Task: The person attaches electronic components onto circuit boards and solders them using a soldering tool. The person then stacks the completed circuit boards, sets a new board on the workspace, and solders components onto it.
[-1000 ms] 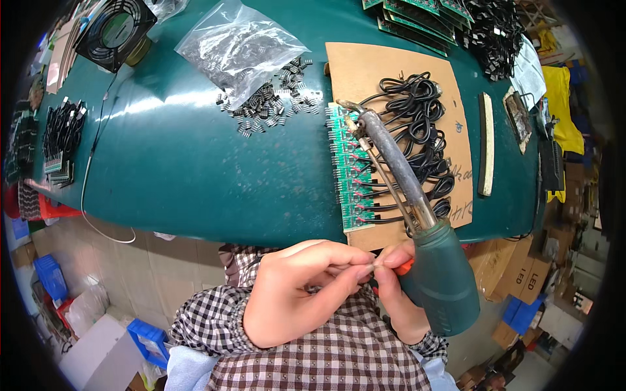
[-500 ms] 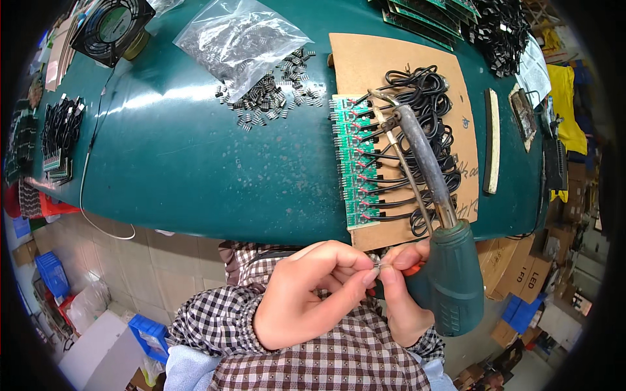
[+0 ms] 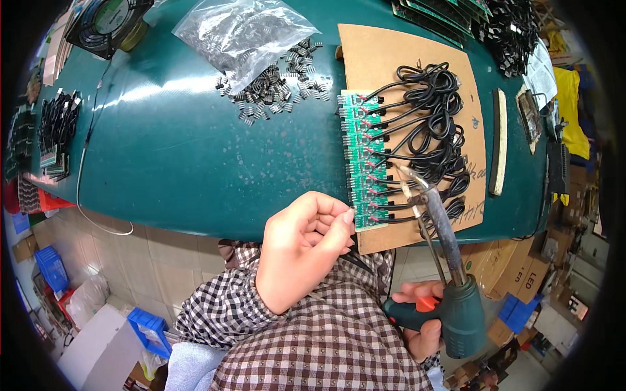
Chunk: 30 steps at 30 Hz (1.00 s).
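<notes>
On a glossy teal tabletop (image 3: 195, 156), a green circuit-board strip (image 3: 362, 163) lies on brown cardboard (image 3: 398, 58); the left hand (image 3: 301, 247) curls, fingertips pinched together beside it, while the right hand (image 3: 424, 326) clasps a dark-green pistol-shaped soldering gun (image 3: 450, 274)

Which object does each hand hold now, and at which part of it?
The right hand holds the green soldering gun by its pistol grip, near the orange trigger. The left hand is curled at the strip of green circuit boards; whether it pinches something cannot be told.

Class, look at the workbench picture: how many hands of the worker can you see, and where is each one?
2. The left hand is curled at the near edge of the green table, beside the circuit boards. The right hand grips the soldering gun lower right.
</notes>
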Available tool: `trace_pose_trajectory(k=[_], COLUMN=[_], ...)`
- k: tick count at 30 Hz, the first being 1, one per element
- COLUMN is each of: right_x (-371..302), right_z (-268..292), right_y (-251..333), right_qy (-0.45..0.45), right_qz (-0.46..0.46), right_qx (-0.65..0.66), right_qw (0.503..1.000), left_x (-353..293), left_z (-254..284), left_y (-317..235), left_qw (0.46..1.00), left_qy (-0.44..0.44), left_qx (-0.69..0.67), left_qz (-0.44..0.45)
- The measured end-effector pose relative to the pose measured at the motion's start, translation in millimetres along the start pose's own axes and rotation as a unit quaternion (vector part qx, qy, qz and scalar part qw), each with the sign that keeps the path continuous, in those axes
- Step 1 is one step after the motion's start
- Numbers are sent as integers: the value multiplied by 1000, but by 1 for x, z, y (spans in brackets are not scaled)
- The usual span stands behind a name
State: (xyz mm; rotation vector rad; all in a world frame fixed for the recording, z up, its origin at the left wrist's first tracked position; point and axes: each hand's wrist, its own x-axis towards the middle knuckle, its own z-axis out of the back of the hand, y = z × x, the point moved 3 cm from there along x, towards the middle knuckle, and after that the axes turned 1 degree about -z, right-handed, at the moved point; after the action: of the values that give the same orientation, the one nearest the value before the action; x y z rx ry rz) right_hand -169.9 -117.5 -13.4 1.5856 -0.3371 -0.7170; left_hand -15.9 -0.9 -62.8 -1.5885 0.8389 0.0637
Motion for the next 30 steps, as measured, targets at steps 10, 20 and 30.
trace_pose_trajectory(k=[10,20,30], right_x=[-13,-27,-26], right_z=[14,31,27], right_y=[-12,-23,-21], right_qy=[-38,-25,1], right_qz=[27,-42,-40], right_qx=[-65,-30,-33], right_qw=[997,998,999], left_x=[0,0,-1], left_z=[-1,0,1], left_y=[7,5,7], left_qw=[998,998,997], left_qy=[-16,-2,-5], left_qx=[-65,-70,-78], left_qz=[-5,2,6])
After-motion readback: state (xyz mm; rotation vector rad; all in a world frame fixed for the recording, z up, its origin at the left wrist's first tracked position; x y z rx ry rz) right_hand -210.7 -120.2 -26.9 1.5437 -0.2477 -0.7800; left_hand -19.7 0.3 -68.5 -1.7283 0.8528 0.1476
